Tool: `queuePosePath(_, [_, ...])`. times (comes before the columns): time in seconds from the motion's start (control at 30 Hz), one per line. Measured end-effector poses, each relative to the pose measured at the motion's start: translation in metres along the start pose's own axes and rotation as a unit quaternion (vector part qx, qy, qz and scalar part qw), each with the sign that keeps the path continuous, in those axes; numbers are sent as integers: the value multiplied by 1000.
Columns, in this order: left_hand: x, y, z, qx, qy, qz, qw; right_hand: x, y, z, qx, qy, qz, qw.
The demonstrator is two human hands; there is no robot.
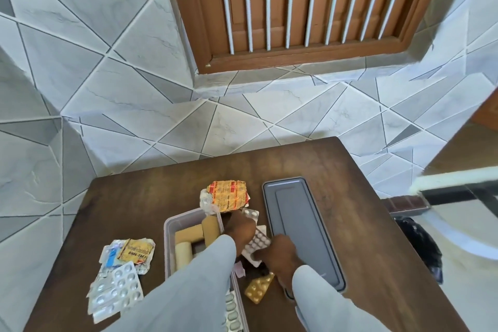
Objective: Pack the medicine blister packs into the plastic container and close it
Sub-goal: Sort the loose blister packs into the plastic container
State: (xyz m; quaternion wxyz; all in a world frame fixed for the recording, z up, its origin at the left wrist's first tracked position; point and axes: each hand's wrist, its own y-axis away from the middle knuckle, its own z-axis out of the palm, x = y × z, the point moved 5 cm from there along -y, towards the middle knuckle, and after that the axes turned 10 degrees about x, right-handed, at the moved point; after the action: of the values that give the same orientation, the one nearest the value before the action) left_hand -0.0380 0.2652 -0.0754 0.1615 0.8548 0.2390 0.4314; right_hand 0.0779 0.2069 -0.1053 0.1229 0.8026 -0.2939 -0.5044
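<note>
1. The left hand (pixel 239 226) reaches past the far right corner of the plastic container (pixel 169 240); its fingers curl downward out of sight, so I cannot tell whether they are together or gripping anything.
2. The right hand (pixel 280 252) lies just right of the white blister pack (pixel 257 241), its fingertips touching the pack's near edge. Whether they have pinched it I cannot tell.
3. That pack sits between the two hands, tilted on other strips. I judge it light, thin and springy, with a slick foil back. It is best pinched at a flat edge, not over the bubbles.
4. A gold pack (pixel 258 288) lies nearer than the right fingers, and an orange pack (pixel 229 194) lies beyond the left fingers.
5. More silver packs (pixel 116 291) lie well left of both hands.
6. The grey lid (pixel 304 229) rests right of the right hand, off the container, which already holds some rolls.
</note>
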Motion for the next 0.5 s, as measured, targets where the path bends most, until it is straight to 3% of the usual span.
queuePosePath(0.1, [-2,-3,7,-9,-21,30,999,5,-8,-22,2,-38,0,999])
queuePosePath(0.27, [-6,-7,17,48,-82,89,992,23,-20,-64,49,-104,43,992])
queuePosePath(0.33, [-7,-4,18,88,-183,156,967,34,-24,-69,28,-156,83,984])
queuePosePath(0.43, [-7,5,27,120,-379,233,887,46,-28,-73,22,-220,108,969])
queuePosePath(0.5, [-5,7,30,123,-402,238,876,50,-29,-75,28,-246,113,962])
